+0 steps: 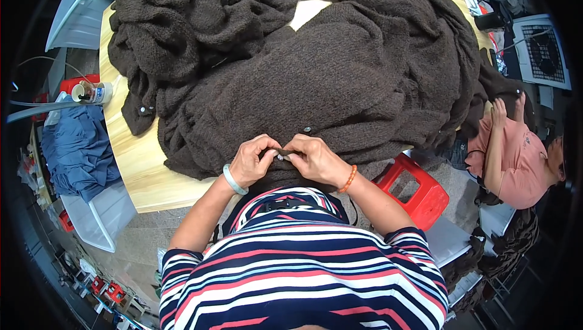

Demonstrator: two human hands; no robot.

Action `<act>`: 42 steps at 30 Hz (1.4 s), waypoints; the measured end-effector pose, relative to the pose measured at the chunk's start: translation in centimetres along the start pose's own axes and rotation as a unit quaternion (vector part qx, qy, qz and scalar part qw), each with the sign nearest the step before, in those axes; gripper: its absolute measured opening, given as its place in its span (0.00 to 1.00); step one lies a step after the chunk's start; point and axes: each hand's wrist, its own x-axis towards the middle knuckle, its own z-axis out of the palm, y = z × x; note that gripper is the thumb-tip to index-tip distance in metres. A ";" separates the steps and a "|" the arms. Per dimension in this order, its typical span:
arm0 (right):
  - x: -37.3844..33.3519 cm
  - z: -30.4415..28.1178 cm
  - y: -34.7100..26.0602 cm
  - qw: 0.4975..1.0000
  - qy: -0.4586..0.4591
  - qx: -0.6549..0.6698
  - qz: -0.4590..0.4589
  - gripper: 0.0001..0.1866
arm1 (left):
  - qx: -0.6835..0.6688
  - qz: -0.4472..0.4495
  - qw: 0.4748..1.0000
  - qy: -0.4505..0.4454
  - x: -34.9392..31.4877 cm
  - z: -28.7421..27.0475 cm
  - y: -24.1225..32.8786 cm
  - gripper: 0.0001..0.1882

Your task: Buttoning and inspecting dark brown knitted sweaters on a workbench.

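A dark brown knit garment (291,87) lies in a thick, folded heap over the table and hangs to its front edge. My left hand (249,158) pinches the garment's near edge between thumb and fingers. Close beside it, my right hand (313,158) pinches the same edge, with the fingertips of both hands almost touching. A small shiny button (280,157) shows between the two thumbs. Just beyond the right hand, another button (307,129) sits on the knit. More brown knitwear (176,20) is bunched at the far left.
Pale wood shows on the table (136,166) at the left. A jar (97,92) stands at its left edge, near blue cloth (79,147) over a white bin (91,214). At right are a red stool (419,190) and a co-worker in a pink shirt (516,160) handling brown knitwear.
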 end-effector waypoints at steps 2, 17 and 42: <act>0.3 -0.8 -0.6 0.996 -0.028 0.066 0.062 0.07 | -0.024 -0.017 0.999 -0.021 0.1 -0.4 0.5 0.05; -1.4 -3.8 -2.1 0.993 -0.015 -0.115 0.010 0.08 | 0.175 0.134 0.974 0.044 1.2 0.0 5.1 0.24; -3.0 -3.4 -1.1 0.995 -0.013 -0.102 -0.001 0.04 | 0.202 0.035 0.977 -0.052 2.2 3.4 2.7 0.11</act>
